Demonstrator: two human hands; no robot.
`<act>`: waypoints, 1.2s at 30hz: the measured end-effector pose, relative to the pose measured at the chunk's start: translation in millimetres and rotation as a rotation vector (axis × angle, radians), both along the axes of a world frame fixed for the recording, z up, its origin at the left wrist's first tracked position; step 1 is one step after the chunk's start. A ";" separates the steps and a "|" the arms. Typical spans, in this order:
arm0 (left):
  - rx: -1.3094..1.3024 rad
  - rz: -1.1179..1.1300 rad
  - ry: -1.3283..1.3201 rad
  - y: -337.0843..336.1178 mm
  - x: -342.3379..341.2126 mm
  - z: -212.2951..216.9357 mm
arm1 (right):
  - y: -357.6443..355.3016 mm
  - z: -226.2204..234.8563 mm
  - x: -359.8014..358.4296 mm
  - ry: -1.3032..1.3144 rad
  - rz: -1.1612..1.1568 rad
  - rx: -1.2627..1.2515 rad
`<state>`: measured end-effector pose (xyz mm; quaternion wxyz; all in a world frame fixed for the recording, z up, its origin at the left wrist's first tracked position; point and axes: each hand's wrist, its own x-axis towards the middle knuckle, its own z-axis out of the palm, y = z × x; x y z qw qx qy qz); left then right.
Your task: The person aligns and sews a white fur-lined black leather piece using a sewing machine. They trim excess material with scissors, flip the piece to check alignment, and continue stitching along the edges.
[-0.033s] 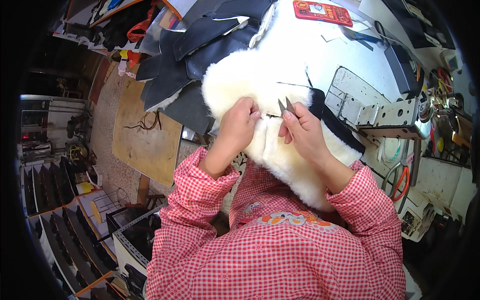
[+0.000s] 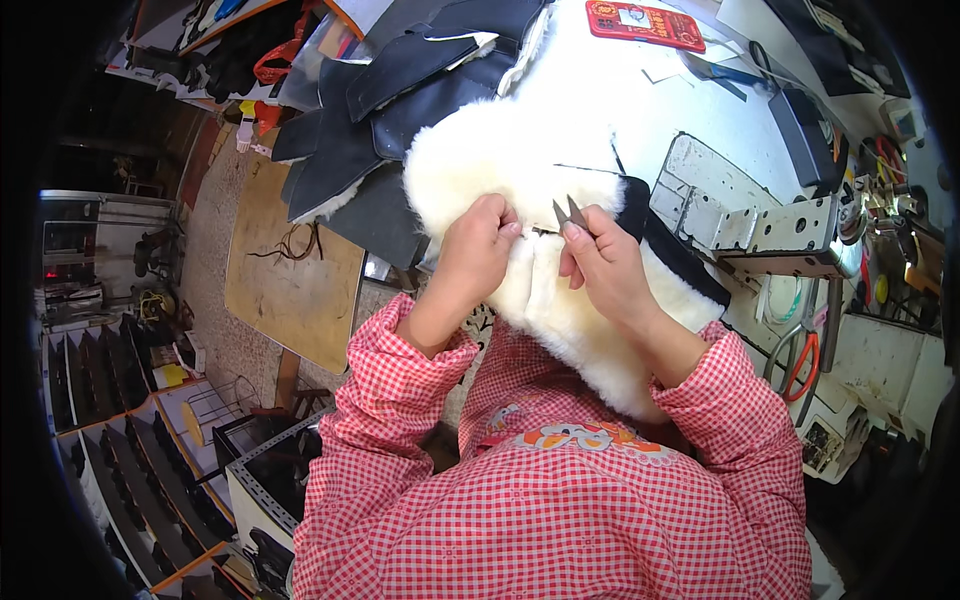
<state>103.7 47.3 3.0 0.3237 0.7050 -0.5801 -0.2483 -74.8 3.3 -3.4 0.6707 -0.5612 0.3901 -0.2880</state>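
At the far left, black panels (image 2: 425, 75) are piled on the worktop (image 2: 570, 70), apparently already cut to shape. Right of them, a cream fleece piece (image 2: 525, 180) is laid across the worktop's near edge, its near end hanging over the lap. It is gripped at the middle by the left hand (image 2: 475, 250), thumb and fingers closed in a pinch. Just right of that grip, a line where fleece edges meet is seen, so joining is judged partly done; a small dark gap appears unclosed, though whether it was cut or left unsewn cannot be told. Farther right, pointed snips (image 2: 577, 212) are clasped in the closed grip of the right hand (image 2: 610, 265), blades parted above the fleece; contact cannot be confirmed.

As for materials, the panels are smooth and leather-like, with curved outlines and pale, fuzzy edges. The fleece is thick, soft and rounded. The snips are tapered, in grey metal. At the right, the fleece is bordered by a smooth black strip (image 2: 690, 262), beside a chipped white machine frame (image 2: 785, 228).
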 end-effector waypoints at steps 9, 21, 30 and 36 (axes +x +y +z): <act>0.079 -0.013 0.285 3.0 9.8 -7.6 | 6.7 24.0 -1.0 0.511 0.062 -0.584; 0.064 -0.076 0.059 5.7 -1.5 8.6 | 1.5 42.5 -8.2 0.555 0.006 -0.796; -0.027 -0.060 -0.058 6.3 -1.4 2.8 | -2.0 34.5 0.0 0.798 0.210 -0.874; -0.070 -0.060 -0.046 6.4 1.8 -0.5 | -1.8 31.6 6.8 0.799 0.309 -1.005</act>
